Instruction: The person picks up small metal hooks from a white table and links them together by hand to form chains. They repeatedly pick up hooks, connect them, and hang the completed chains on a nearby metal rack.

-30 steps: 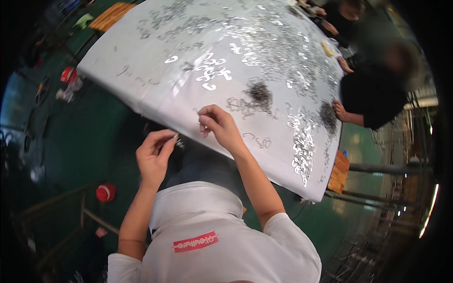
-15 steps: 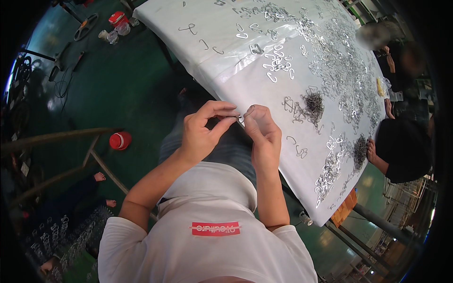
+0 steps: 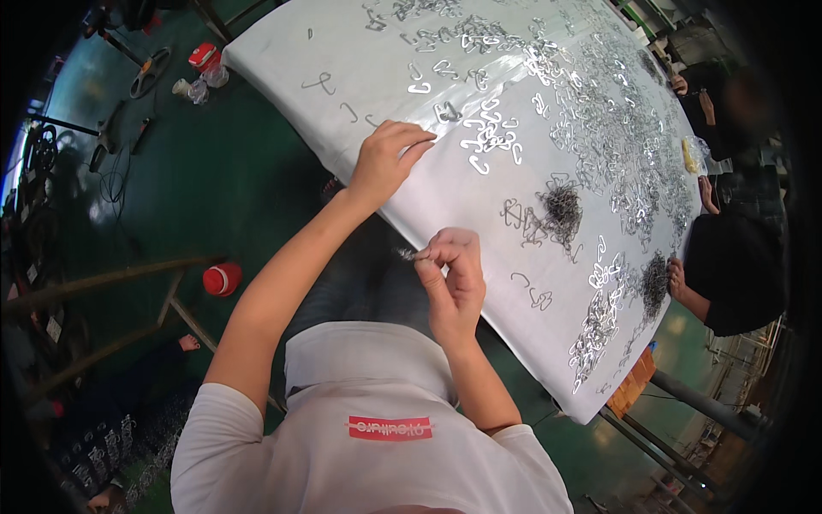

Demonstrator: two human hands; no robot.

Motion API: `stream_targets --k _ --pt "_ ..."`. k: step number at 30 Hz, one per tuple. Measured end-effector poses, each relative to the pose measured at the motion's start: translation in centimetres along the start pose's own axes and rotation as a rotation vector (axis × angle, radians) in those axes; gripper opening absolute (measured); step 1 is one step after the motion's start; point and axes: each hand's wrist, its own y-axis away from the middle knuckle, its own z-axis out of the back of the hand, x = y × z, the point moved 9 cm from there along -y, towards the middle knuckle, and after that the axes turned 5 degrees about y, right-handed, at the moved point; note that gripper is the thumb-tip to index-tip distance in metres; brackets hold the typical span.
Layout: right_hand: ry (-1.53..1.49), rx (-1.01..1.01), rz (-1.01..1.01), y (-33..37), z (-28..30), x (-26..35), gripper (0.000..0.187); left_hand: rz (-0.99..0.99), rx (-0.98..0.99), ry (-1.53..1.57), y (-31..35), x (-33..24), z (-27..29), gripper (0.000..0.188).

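My right hand (image 3: 454, 278) is closed in a pinch just off the table's near edge. Between its thumb and fingers sits a small cluster of shiny bent-wire hooks (image 3: 405, 254), partly hidden by the fingertips. Farther off, my left hand (image 3: 390, 163) reaches over the white-covered table (image 3: 479, 206), its fingers stretched forward and the thumb slightly apart, with nothing visible between them. Its fingertips are nearest to a loose group of flat silver hooks (image 3: 490, 137). A darker tangle of thin wire pieces (image 3: 561, 214) lies to the right of both hands.
Many more metal hooks (image 3: 599, 321) spread over the table. Across it, another person's hand (image 3: 676, 278) rests by a dark wire heap (image 3: 655, 283). A yellow packet (image 3: 690, 156) lies at the far edge. On the green floor stands a red container (image 3: 223, 279) beside a metal frame (image 3: 111, 270).
My hands have parted. The left went forward over the table toward the hooks, while the right drew back slightly toward my body, keeping the small wire pieces.
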Motion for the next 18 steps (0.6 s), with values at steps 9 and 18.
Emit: stream_targets --k 9,18 --pt "0.099 0.015 0.059 -0.5 0.6 0.7 0.004 -0.163 0.180 -0.349 -6.5 3.9 -7.0 0.016" --pt "0.085 0.029 0.033 -0.2 0.0 0.6 0.006 0.688 0.158 0.595 -4.6 5.7 -5.0 0.018"
